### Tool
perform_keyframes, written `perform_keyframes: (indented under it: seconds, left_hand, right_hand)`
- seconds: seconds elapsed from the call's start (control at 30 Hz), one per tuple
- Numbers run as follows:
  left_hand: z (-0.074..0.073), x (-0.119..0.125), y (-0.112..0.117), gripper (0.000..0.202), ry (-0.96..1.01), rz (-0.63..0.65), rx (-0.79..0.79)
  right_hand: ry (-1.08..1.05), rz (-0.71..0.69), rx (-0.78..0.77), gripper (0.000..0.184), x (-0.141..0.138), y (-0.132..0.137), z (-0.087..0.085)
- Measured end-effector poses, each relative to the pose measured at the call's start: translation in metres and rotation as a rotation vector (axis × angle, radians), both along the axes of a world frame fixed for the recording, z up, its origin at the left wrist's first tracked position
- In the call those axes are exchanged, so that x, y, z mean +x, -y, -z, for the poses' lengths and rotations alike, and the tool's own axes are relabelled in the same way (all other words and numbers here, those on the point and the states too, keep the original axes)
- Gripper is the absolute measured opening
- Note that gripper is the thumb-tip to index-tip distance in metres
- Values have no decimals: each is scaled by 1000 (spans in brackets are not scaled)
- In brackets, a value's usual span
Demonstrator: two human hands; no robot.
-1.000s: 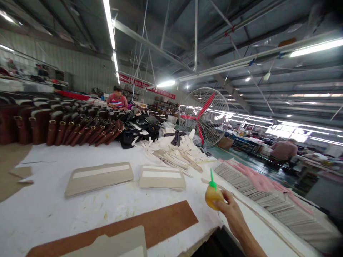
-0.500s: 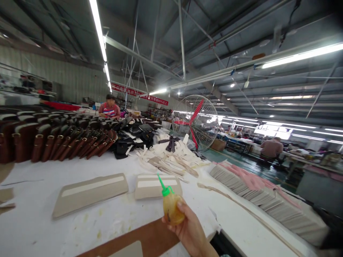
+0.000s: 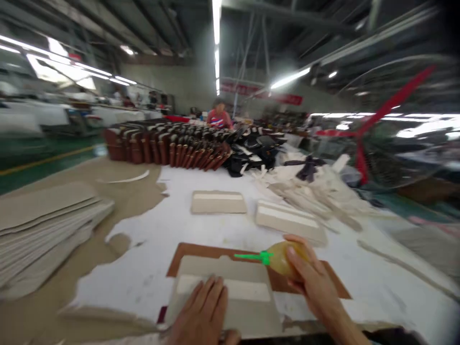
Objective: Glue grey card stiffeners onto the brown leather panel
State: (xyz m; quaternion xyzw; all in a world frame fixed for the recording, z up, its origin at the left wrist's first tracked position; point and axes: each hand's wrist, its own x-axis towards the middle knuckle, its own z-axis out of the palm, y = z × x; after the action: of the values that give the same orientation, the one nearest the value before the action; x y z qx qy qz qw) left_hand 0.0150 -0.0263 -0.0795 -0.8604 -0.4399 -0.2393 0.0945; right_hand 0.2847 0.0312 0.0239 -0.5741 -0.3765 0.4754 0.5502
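My right hand is wrapped round a squeeze bottle of yellowish liquid, tilted on its side. Its thin green nozzle points left, over the top edge of a beige panel with a pale strip across it. On that panel my left hand lies flat, fingers stretched out. Beneath the panel's upper edge is a brown leather piece, showing on both sides of it. Two similar beige panels with pale strips lie farther back, one in the middle and one to its right.
At the left is a stack of beige sheets. Rows of brown bags stand at the back beside a black pile. Cream scraps heap up at right, before a large fan. A person is behind the bags.
My view has swung left and down. The bottle has tipped from upright to sideways, its nozzle now pointing left over the panel. My left hand has come into view, flat on the panel.
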Motion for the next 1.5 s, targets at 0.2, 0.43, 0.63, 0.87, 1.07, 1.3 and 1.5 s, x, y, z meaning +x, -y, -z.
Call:
perform_keyframes:
  seconds: [0.2, 0.43, 0.63, 0.87, 1.07, 1.3, 1.5]
  left_hand:
    - [-14, 20, 12, 70, 54, -82, -86]
    - [-23, 21, 16, 70, 43, -76, -137]
    - [-28, 24, 19, 68, -3, -100, -95]
    - [-35, 22, 20, 68, -84, -107, -53]
    - [-38, 23, 19, 62, -68, -103, -56]
    - [-33, 23, 20, 66, -59, -113, -16]
    - [-33, 23, 22, 66, -61, -112, -44]
  right_hand:
    - [462, -182, 85, 53, -23, -6, 3]
    - [704, -298, 334, 34, -64, -8, -7]
    - [803, -402, 480, 37, -85, -25, -7]
    - [845, -434, 522, 33, -94, -34, -7]
    - [855, -448, 609, 44, -92, -45, 0]
    - [936, -516, 822, 35, -99, -53, -4]
    - [1002, -573, 993, 25, -103, -54, -12]
